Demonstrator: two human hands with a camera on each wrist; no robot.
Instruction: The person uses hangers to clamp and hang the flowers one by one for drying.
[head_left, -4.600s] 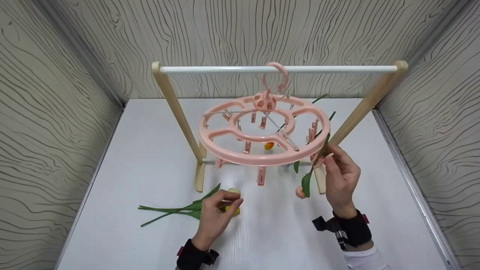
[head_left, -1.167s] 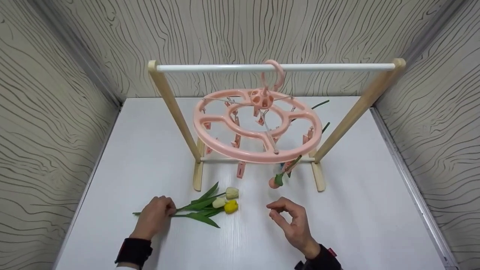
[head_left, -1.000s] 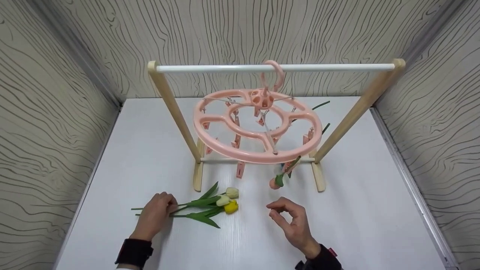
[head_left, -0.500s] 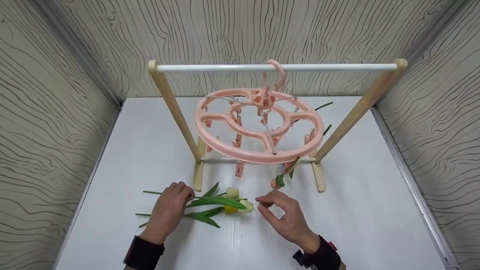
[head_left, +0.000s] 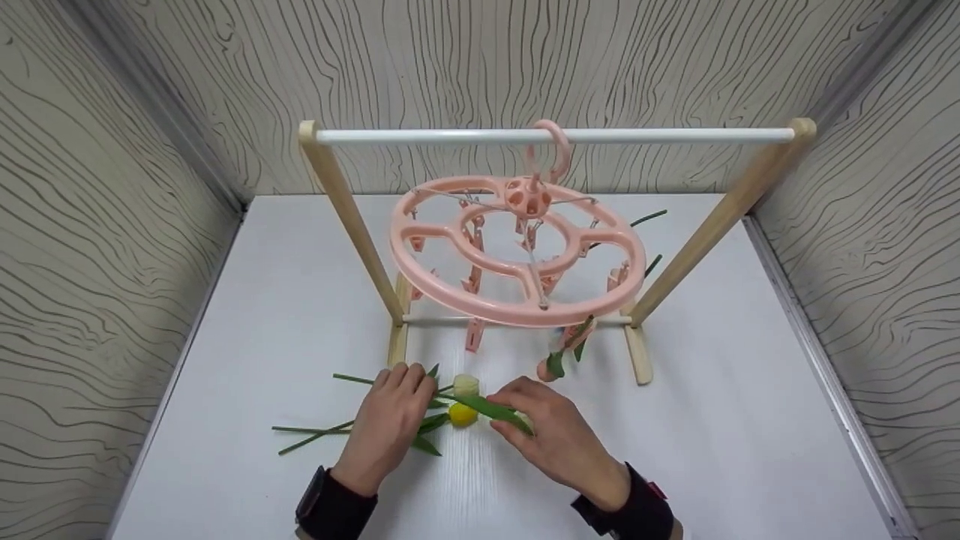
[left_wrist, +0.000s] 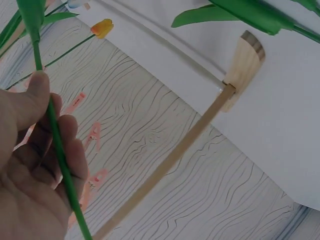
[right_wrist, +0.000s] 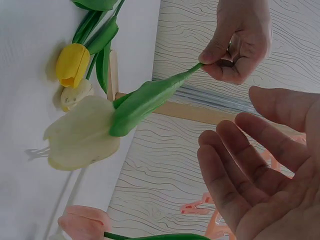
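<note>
Left hand (head_left: 394, 420): thumb and fingers pinch the green stem of a white tulip (right_wrist: 82, 132), the stem's cut end running out beyond the hand to the left. Right hand (head_left: 559, 435): fingers loosely spread, thumb standing apart, palm turned toward the flower; the right wrist view shows it beside the bloom and gripping nothing. The pinched tulip lies between the two hands, bloom toward the right hand; in the head view its long leaf (head_left: 491, 410) shows at the right fingertips and most of the bloom is hidden.

On the white table (head_left: 750, 375), just beyond the hands, lie a yellow tulip (head_left: 463, 414) and a second white tulip (head_left: 466, 385) — heads close together, stems crossing left of the left hand.

Behind stands a wooden frame (head_left: 349, 217) with a white rail (head_left: 420, 136). A round pink hanger (head_left: 528, 197) hooks over the rail, pink clips (head_left: 474, 334) hanging beneath it. A peach tulip (head_left: 546, 371) hangs head down at its near edge; an orange-yellow tulip (left_wrist: 102, 28) appears in the left wrist view. Each wrist carries a black band (head_left: 337, 506).
</note>
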